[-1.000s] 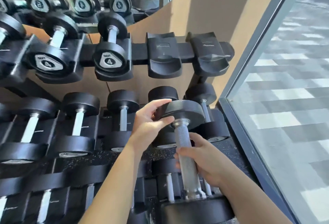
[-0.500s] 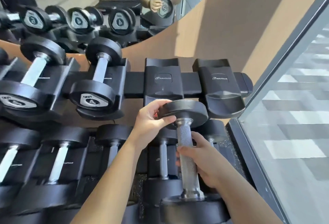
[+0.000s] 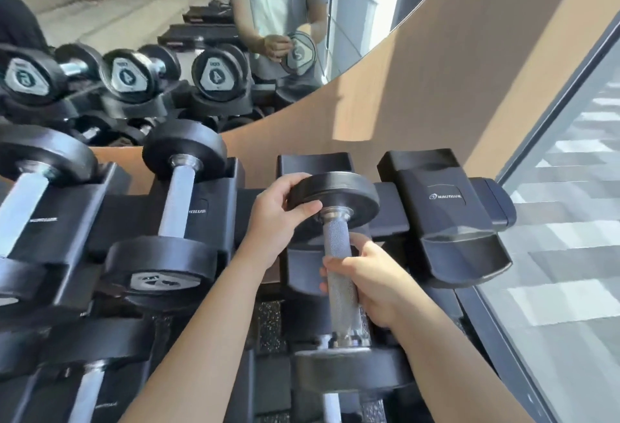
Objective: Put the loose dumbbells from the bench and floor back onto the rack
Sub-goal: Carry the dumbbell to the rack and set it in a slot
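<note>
Over top-tier cradle: dumbbell w/ right hand wrapping handle, left hand gripping far head.

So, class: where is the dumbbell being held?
The dumbbell is centre-right, over the top row's empty cradle, right of a racked dumbbell.

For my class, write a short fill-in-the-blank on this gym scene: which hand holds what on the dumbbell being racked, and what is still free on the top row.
1. The right hand grips the dumbbell by its knurled ____.
2. The left hand holds the dumbbell's far ____.
3. On the rack's top row, the cradle nearest the window is ____.
4. The racked dumbbell left of the hands shows in the mirror the number ____.

Missing words: handle; head; empty; 4
</note>
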